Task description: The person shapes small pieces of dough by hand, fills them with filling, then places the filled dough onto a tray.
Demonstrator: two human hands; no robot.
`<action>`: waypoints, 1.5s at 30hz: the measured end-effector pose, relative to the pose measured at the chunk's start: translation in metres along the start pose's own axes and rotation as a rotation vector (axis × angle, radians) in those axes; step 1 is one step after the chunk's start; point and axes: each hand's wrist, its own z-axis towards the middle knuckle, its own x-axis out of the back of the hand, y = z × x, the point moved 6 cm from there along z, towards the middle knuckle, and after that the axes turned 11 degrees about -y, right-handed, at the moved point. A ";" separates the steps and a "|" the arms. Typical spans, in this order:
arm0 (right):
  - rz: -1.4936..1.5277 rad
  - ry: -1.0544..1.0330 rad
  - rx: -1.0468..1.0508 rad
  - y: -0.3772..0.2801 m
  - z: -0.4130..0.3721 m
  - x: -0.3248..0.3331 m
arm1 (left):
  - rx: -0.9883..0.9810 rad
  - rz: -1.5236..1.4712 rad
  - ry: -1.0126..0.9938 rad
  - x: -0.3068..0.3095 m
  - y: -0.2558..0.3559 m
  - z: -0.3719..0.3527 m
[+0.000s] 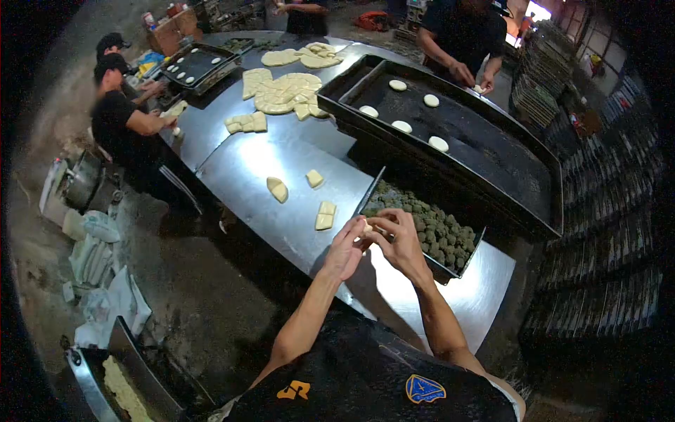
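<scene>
A small pale piece of dough (367, 227) sits between my two hands, at the near edge of the metal table. My left hand (343, 250) holds it near the fingertips, partly covering it. The fingers of my right hand (398, 239) are curled and pinch at the same piece from the right. Just beyond my hands is a metal tray of dark greenish-brown balls (444, 239). Loose cut dough pieces lie to the left: one oblong (278, 189), one small (314, 178) and one scored block (325, 216).
A large black baking tray (485, 151) with several flat white dough rounds stands beyond the ball tray. Scored dough slabs (288, 93) lie further back on the table (246, 190). People work at the left and far sides. Another tray (200, 67) stands at the far left.
</scene>
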 end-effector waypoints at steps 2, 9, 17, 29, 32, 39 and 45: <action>0.238 -0.005 -0.151 0.004 -0.004 -0.016 | -0.036 0.092 -0.047 -0.004 0.013 -0.002; 0.696 -0.051 -0.192 -0.007 -0.005 -0.046 | -0.091 0.120 -0.015 -0.013 0.045 -0.025; 0.392 -0.121 -0.142 -0.037 -0.013 -0.039 | -0.020 0.095 -0.107 0.006 0.034 -0.040; -0.078 -0.279 -0.224 0.022 -0.073 -0.082 | -0.131 0.704 0.392 0.079 0.081 -0.105; -0.199 -0.211 -0.268 0.031 -0.042 -0.088 | -0.195 0.666 0.470 0.091 0.084 -0.120; -0.285 -0.330 -0.315 0.046 -0.058 -0.173 | -0.049 0.887 0.482 0.122 0.052 -0.064; -0.042 -0.955 -0.337 0.058 -0.095 -0.128 | 0.039 1.487 0.761 0.130 0.041 0.007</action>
